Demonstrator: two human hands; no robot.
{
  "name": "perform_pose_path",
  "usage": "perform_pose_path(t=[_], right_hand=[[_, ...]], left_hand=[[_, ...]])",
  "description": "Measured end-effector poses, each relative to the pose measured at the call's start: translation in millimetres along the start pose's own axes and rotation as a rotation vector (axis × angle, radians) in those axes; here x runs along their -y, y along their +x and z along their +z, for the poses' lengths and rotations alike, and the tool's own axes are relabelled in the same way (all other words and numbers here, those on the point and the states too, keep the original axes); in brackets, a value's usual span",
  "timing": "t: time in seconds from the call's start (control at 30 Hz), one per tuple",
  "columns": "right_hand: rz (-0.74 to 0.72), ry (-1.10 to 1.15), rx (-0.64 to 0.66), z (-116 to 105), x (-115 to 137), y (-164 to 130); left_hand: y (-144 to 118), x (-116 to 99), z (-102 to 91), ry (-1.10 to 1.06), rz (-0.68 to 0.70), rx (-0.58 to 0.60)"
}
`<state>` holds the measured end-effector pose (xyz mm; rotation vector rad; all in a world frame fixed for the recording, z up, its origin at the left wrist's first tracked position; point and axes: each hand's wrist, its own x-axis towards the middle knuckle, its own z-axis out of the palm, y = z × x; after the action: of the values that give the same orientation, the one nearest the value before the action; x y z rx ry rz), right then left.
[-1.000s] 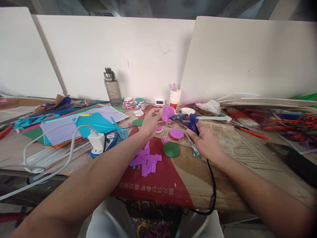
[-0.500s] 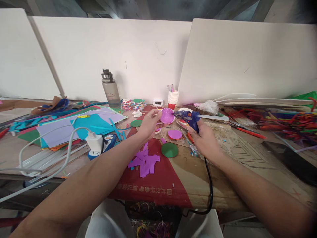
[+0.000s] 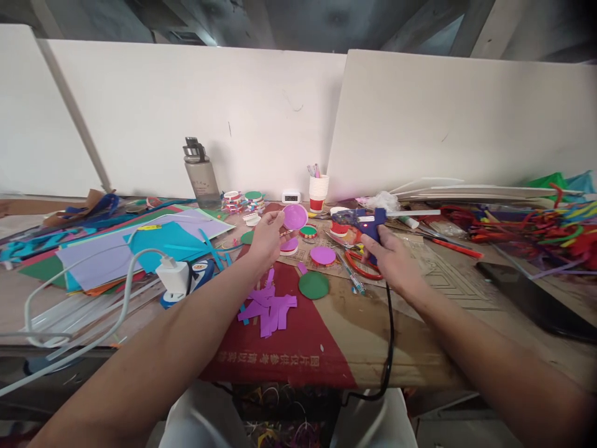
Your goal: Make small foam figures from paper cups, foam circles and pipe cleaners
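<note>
Between the fingers of my left hand (image 3: 267,239) is a round purple paper disc (image 3: 295,217), held tilted above the table. My right hand (image 3: 395,256) is wrapped round a blue hot glue gun (image 3: 370,233) with a white glue stick out of its back end. Its nozzle points left, apart from the disc. Below my hands lie another purple disc (image 3: 323,256), a green paper circle (image 3: 314,285) and a heap of purple paper strips (image 3: 268,308). Red-handled scissors (image 3: 361,269) rest under the glue gun, and a pen (image 3: 352,274) is beside them.
A water bottle (image 3: 201,177), a small digital clock (image 3: 291,196) and stacked paper cups (image 3: 318,191) holding pens stand at the back. Coloured paper sheets (image 3: 100,255) and a white charger (image 3: 173,277) with cables lie left. A black phone-like slab (image 3: 536,302) lies right; the gun's black cord hangs over the front edge.
The glue gun has moved away from the purple disc to the right, leaving a gap. My left hand still holds the disc, and the view has shifted slightly.
</note>
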<state>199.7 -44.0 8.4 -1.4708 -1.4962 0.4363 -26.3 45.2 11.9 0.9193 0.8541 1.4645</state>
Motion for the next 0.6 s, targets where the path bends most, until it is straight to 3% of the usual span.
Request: perform_pose_path(t=[0.23, 0.37, 0.47, 0.6], right_hand=[[0.175, -0.024, -0.164, -68.4, -62.3, -9.4], [0.254, -0.19, -0.246, -105.9, -98.7, -12.0], [0.306, -0.439, -0.153, -117.0, -112.8, -5.2], [0.276, -0.597, -0.116, -117.2, -115.3, 3.3]], left_hand=[[4.2, 4.1, -2.6, 0.084, -0.02, -0.023], [4.3, 5.4, -0.1, 0.036, -0.032, 0.019], [3.0, 5.4, 2.0, 0.018, -0.039, 0.036], [1.8, 4.7, 2.6, 0.036, -0.052, 0.05]])
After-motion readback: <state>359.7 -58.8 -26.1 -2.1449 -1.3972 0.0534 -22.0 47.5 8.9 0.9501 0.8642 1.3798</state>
